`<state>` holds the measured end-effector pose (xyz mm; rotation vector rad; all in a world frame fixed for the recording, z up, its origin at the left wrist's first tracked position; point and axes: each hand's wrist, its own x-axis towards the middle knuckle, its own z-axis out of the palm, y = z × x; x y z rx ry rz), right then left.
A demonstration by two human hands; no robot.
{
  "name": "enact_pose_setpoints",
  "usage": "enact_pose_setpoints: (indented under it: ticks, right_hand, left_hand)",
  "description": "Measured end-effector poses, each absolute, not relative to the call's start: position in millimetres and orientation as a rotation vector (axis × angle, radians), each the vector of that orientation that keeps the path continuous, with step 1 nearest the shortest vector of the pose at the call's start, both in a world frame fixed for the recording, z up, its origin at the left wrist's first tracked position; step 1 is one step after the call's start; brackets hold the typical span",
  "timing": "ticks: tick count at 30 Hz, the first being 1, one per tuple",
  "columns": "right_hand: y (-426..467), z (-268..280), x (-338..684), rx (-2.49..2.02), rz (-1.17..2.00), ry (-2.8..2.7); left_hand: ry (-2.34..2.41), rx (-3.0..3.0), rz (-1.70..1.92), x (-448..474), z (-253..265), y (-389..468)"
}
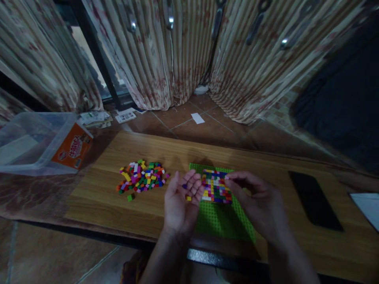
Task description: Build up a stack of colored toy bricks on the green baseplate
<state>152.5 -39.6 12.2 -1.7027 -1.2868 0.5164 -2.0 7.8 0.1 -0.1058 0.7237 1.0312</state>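
My left hand point(183, 201) is turned palm up, its fingers loosely cupped around a yellow building brick point(188, 198) and a dark purple brick point(184, 186). My right hand point(260, 201) pinches a small pink brick point(227, 177) between thumb and fingertips, at the right edge of a multicoloured block of bricks point(216, 187). That block sits on a green studded baseplate point(213, 221); the left fingers cover part of its left side. Whether the pinched brick touches the block I cannot tell. Left of my hands lies a loose heap of coloured bricks point(143, 177).
The wooden table point(97, 197) carries a dark flat phone-like slab point(315, 201) on the right, with white paper point(367, 207) beyond it. A clear plastic bin point(38, 146) with an orange label stands at the left. Striped curtains point(183, 59) hang behind the table.
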Motion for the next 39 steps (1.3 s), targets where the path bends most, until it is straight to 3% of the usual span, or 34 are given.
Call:
enact_pose_setpoints:
  ticks: [20,39]
  right_hand:
    - [-27.1,-19.1,174.7,-1.75,0.443,-1.356]
    - [-16.7,-41.1,165.5,-1.441,0.907,-0.766]
  left_hand:
    - [0.855,-0.032,1.015,-0.6,0.9,10.8]
    - [0.849,-0.032,1.017,-1.3,-2.2,10.6]
